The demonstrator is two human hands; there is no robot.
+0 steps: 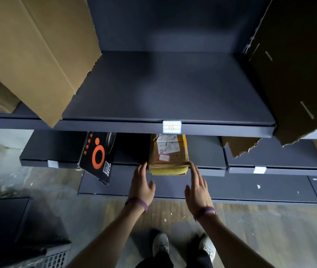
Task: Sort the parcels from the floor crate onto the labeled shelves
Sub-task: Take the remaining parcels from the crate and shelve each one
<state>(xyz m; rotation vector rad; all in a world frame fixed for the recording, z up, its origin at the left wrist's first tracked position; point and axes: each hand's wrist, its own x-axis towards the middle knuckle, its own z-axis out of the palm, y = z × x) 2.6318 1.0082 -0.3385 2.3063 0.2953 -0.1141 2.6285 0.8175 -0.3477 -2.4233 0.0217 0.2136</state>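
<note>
Head view: looking down the front of a dark grey shelving unit, both forearms reaching in from the bottom edge.
Parcel [168, 157]: wrapped in brown tape, yellow at the near end, with a white shipping slip and a small red-framed sticker on top. Lies flat on the middle shelf [206, 151], near end at the shelf's front edge, far end hidden under the top shelf [163, 89].
Left hand [141, 182]: fingers straight and together, thumb spread. Fingertips at the parcel's near left corner, touching or just beside, cannot tell which. Grips nothing.
Right hand [198, 184]: fingers straight, thumb spread, fingertips touching the parcel's near right corner. No grip.
Wristbands [140, 204]: purple, one on each wrist.
Shelf label [171, 127]: white with blue border, on the top shelf's front edge directly above the parcel. Handwritten marks, not clearly legible.
Black box [97, 157]: orange ring print, QR code and "28CM". Left of the parcel on the middle shelf, apart from it, tilted, near corner overhanging the front edge.
Cardboard sheets: tan one [37, 55] leaning at left, darker one [293, 64] at right, both with torn lower edges.
Crate [57, 258]: pale lattice wall at bottom left on the floor, mostly cut off.
Shoes [160, 246]: pale, on wood-pattern flooring.
</note>
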